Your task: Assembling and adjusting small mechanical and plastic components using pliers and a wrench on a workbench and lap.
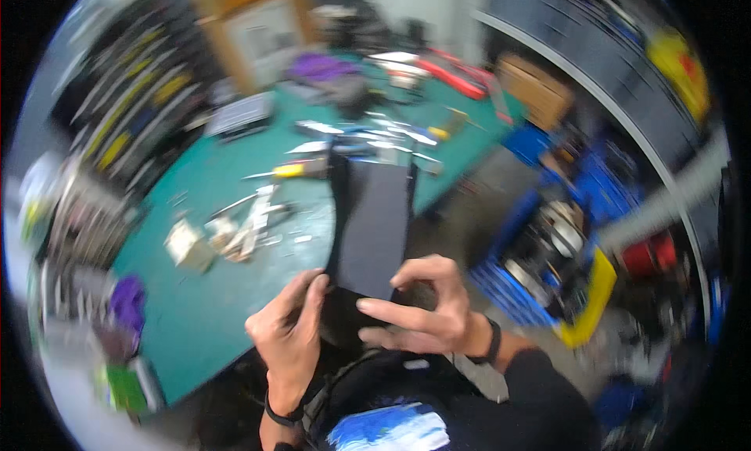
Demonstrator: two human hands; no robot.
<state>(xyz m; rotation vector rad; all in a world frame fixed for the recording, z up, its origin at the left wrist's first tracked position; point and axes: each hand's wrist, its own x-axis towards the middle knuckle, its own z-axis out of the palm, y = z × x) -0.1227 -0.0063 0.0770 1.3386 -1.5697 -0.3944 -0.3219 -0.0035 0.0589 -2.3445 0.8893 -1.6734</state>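
Observation:
A long dark grey flat piece with black side edges (374,224) stretches away from me over the front of the green workbench. Whether it is cloth or a stiff panel is blurred. My left hand (291,326) pinches its near left corner between thumb and forefinger. At the near right corner, my right hand (430,310) has its thumb and forefinger closed around the edge. The other right fingers reach beneath the near end. Both wrists wear dark bands.
The green bench (180,310) holds a yellow-handled screwdriver (288,170), a pile of metal tools (371,138), a small cream box (188,246) and a red tool (454,74). A blue crate (501,271) full of parts stands at right. Bins and racks (133,99) line the left.

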